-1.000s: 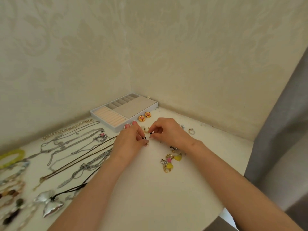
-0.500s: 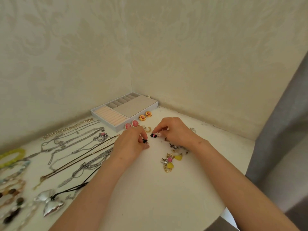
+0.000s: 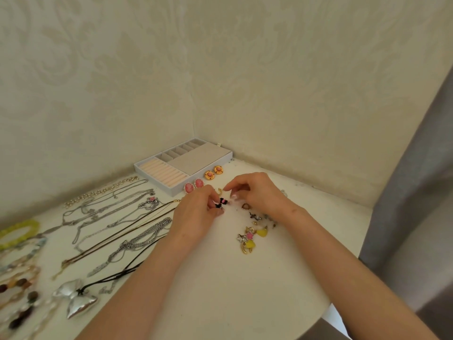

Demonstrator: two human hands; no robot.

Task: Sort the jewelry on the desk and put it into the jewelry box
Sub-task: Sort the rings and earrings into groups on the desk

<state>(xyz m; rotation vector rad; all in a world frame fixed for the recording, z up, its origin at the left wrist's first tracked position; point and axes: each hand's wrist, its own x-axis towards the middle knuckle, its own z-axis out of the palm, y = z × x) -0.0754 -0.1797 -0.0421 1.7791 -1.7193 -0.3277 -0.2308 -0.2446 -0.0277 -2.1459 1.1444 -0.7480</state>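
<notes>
My left hand (image 3: 196, 213) and my right hand (image 3: 257, 192) meet over the middle of the white desk. Each pinches one of a pair of tiny black-and-pink earrings (image 3: 221, 202), and the two pieces sit close together between my fingertips. The open jewelry box (image 3: 196, 158) stands in the far corner, with ring rolls at its left and small compartments along the back. No jewelry shows in it. Pink cameo earrings (image 3: 193, 185) and orange-gold earrings (image 3: 213, 173) lie just in front of the box.
Yellow and star charms (image 3: 250, 238) and a small pile of earrings (image 3: 259, 217) lie under my right wrist. Several necklaces (image 3: 117, 217), a silver bow pendant (image 3: 76, 299), a green bracelet (image 3: 19, 233) and beaded bracelets (image 3: 17, 290) cover the left. A grey curtain (image 3: 416, 192) hangs at the right.
My right hand picked a black-and-pink earring out of the pile and brought it left to the piece in my left hand. Both hands have drawn slightly nearer to me.
</notes>
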